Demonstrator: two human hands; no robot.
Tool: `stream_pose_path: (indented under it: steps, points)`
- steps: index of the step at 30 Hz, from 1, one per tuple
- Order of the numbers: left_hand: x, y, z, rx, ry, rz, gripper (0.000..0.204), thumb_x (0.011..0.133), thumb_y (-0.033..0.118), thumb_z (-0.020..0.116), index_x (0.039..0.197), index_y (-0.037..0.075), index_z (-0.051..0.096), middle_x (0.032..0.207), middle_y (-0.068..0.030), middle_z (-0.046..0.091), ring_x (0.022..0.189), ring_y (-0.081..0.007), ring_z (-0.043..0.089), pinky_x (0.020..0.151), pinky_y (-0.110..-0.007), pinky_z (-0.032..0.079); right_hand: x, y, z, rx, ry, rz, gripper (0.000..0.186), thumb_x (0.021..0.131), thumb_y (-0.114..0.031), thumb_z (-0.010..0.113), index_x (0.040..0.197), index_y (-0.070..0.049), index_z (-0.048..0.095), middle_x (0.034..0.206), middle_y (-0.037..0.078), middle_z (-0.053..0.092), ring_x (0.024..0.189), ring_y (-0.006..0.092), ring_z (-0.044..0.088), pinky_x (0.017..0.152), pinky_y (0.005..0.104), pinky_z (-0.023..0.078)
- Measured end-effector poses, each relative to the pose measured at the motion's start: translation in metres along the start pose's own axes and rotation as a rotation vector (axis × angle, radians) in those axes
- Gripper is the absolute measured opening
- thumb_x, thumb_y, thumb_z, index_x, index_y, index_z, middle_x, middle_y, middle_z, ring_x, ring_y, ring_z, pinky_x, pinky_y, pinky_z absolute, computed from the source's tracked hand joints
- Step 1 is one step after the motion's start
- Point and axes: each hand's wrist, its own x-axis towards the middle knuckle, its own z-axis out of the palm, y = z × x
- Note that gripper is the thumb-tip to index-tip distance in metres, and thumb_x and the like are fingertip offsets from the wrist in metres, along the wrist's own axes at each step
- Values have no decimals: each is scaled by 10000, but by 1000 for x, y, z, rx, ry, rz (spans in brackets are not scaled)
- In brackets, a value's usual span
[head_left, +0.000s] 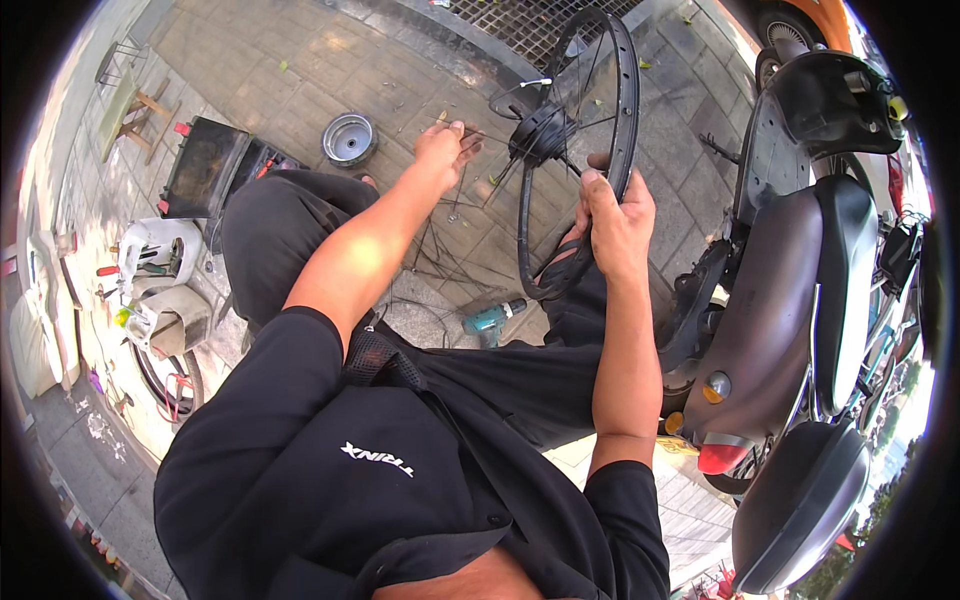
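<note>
Outdoor spot, daylight; I read it from my end as a roadside cycle-repair pitch. Ground is paving, with a metal grate set in at the top. Parked scooter on the right; orange vehicle beyond it. Trade signs: bare-rimmed wheel in work, drill on the ground, open toolbox, white jug holding tools. Low stool at left. Some greenery, lower right.

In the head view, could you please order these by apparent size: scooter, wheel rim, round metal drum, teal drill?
1. Scooter
2. Wheel rim
3. Round metal drum and teal drill: too alike in size to rank.
</note>
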Motion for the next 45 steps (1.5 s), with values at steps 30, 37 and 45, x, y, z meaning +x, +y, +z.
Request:
stream_pose_path:
  steps: [30,37,45]
  points:
    - [-148,-11,21,1288,-1027,646,392,970,104,688,1357,44,671,1239,-118,723,1054,-276,736,911,-371,592,38,-12,11,153,124,-1,232,1047,-268,690,985,-73,581,727,8,550,546,122,533,501,295,429]
    - [-154,2,28,544,-843,-192,648,1035,331,718,1453,-124,522,1389,-195,638,1350,-288,599,1181,-433,463,38,-11,22,177,76,4,249,1043,-285,708,970,-82,584,719,-4,541,548,101,525,495,281,429]
    - [-195,14,63,1368,-722,561,387,828,231,790,1022,-60,625,957,-199,672,894,-325,702,797,-457,542,48,-5,13,-25,33,-42,468,1037,-506,687,980,-42,656,743,8,613,591,86,551,529,276,455]
